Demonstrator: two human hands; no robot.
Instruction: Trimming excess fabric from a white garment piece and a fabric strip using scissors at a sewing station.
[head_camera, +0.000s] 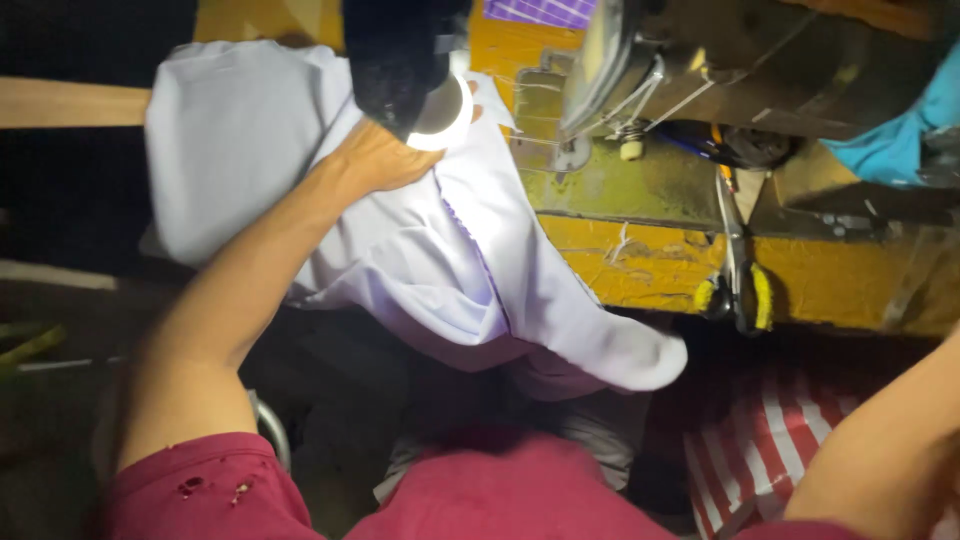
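Worn yellow work table (640, 262); dark floor; bright lamp (440, 110) overhead; surroundings dim.

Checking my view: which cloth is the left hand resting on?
The pale lilac cloth under the left hand, not the teal cloth or red-and-white striped cloth.

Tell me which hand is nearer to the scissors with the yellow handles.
Neither is close. The left hand rests on the pale lilac cloth, well left of the scissors. The right hand is out of frame; only its forearm shows below them.
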